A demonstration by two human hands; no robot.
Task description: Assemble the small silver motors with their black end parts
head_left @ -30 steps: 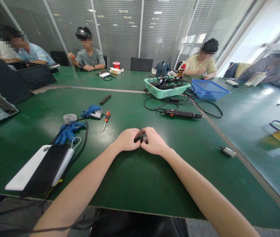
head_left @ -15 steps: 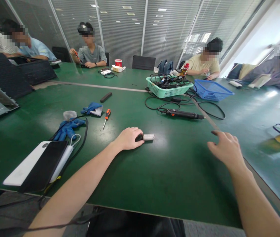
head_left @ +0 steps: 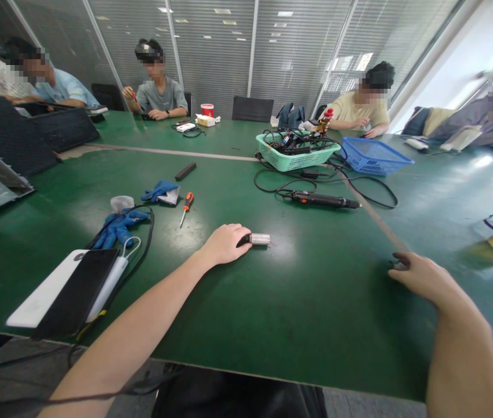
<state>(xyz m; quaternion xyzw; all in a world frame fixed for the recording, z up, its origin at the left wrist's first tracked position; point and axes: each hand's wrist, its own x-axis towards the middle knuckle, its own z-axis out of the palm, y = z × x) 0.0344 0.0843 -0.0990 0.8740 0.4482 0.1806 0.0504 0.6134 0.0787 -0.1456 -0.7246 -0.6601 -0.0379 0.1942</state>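
Since half a second ago, the right hand (head_left: 423,280) has moved down and outward to the table (head_left: 298,302). Its fingers lie close together, bent, with the tips on the surface. They now cover the white piece that lay there, and whether they grip it cannot be told. The left hand (head_left: 224,244) is unchanged, pinching the black end of the part (head_left: 256,238). The part rests on the table centre, its silver barrel pointing right.

The green basket (head_left: 297,158), of plastic mesh, holds tangled black cables and tools. The blue basket (head_left: 374,158) stands just beside it; its contents cannot be made out.

The table is covered in green matting with a dull sheen. The screwdriver (head_left: 187,206) has an orange handle, and the gloves (head_left: 120,226) are crumpled blue fabric.
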